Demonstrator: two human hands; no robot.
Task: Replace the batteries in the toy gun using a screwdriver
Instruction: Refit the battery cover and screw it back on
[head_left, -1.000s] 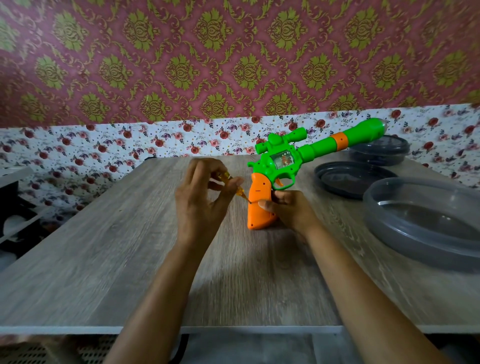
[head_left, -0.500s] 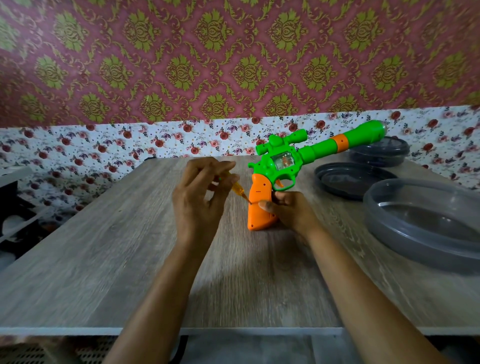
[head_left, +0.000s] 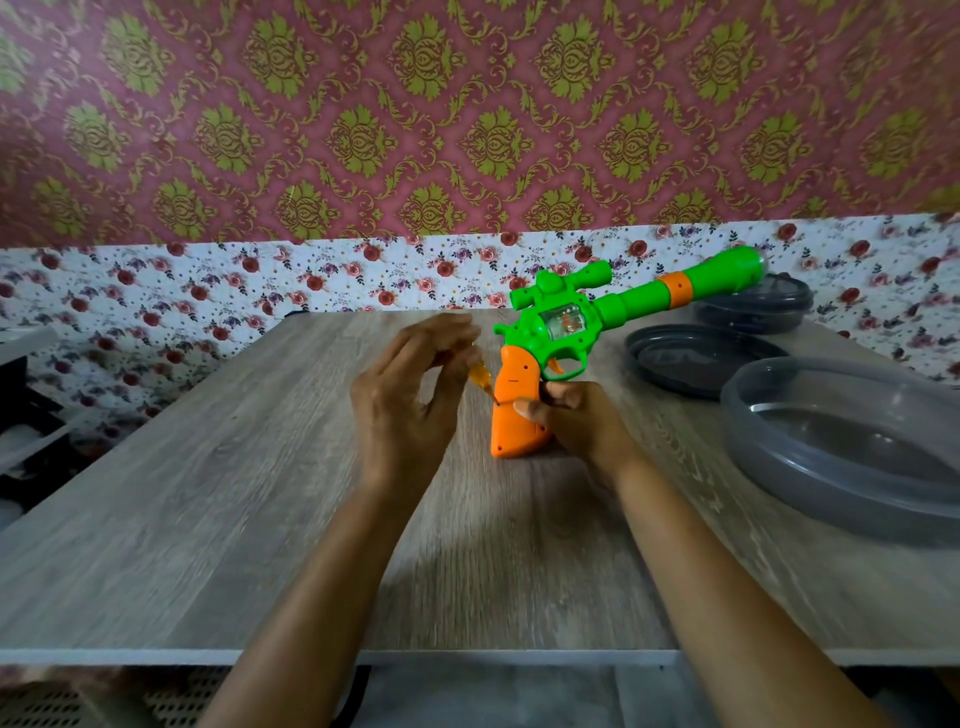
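The toy gun (head_left: 561, 332) stands on its orange grip toward the far edge of the counter (head_left: 208, 519), green barrel angled up toward the far right corner. The right hand (head_left: 576, 421) is wrapped around the back of the grip, steadying it. The left hand (head_left: 410, 395) pinches a small yellow-handled screwdriver (head_left: 480, 378), its tip set against the grip's side. Dark round trays (head_left: 696, 358) sit near the right edge.

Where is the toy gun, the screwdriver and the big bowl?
toy gun (head_left: 519, 415), head view, orange grip.
screwdriver (head_left: 480, 376), head view, yellow handle tip.
big bowl (head_left: 753, 457), head view, near rim.
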